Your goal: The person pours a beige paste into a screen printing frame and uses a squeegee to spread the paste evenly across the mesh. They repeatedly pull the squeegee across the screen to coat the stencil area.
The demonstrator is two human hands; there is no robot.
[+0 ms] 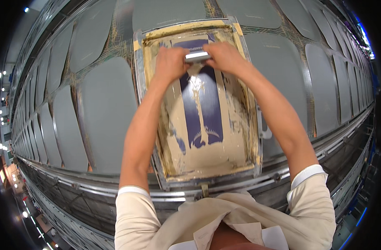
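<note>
My left hand point(172, 62) and my right hand point(226, 60) are closed on the two ends of a squeegee point(197, 57) with a pale metallic handle. It stands near the far end of a screen printing frame point(254, 139). Inside the frame, the screen has a dark purple panel point(210, 110) in the middle with pale ink point(198, 161) around it. A wet, glossy streak runs down the panel toward me. My hands and the squeegee hide part of the panel's far end, and the squeegee's lower edge is hard to make out.
Grey flat cut pieces point(105, 110) lie in rows on the long table on both sides and beyond the frame. Gold-brown streaked strips show between them. A metal rail point(90, 183) runs along the table's near edge, close to my body.
</note>
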